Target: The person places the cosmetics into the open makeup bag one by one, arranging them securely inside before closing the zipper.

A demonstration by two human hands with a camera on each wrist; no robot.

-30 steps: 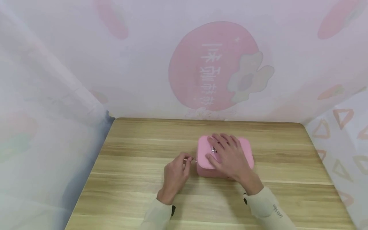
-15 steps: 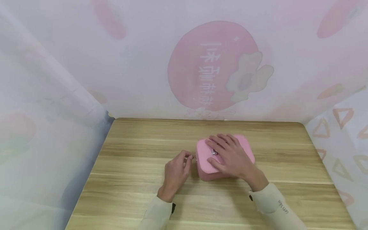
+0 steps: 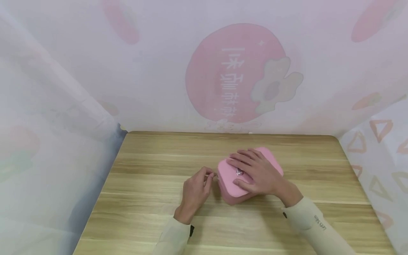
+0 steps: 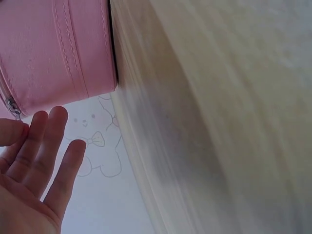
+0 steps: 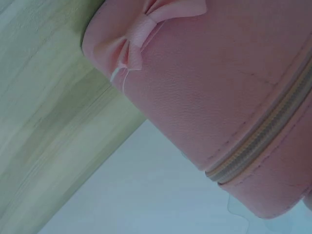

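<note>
A pink zip-up case [image 3: 227, 179] sits at an angle on the wooden table, its lid down. At its left end my left hand [image 3: 195, 191] pinches the small metal zipper pull [image 4: 14, 109] between thumb and index finger; the other fingers are spread in the left wrist view. My right hand [image 3: 261, 176] rests across the lid with its fingers extended, beside a metal fitting [image 3: 239, 171]. In the right wrist view, the closed zipper [image 5: 263, 139] runs along the case's side, and a pink bow [image 5: 139, 36] decorates it. The right palm hides part of the lid.
The wood-grain table [image 3: 153, 202] extends around the case. A pale printed curtain [image 3: 153, 81] hangs behind the table, and more patterned cloth [image 3: 379, 170] stands along its right side.
Under my right hand the case has turned, its near left corner swinging toward me and its right end away. My left hand stays almost in place, still pinching the zipper pull.
</note>
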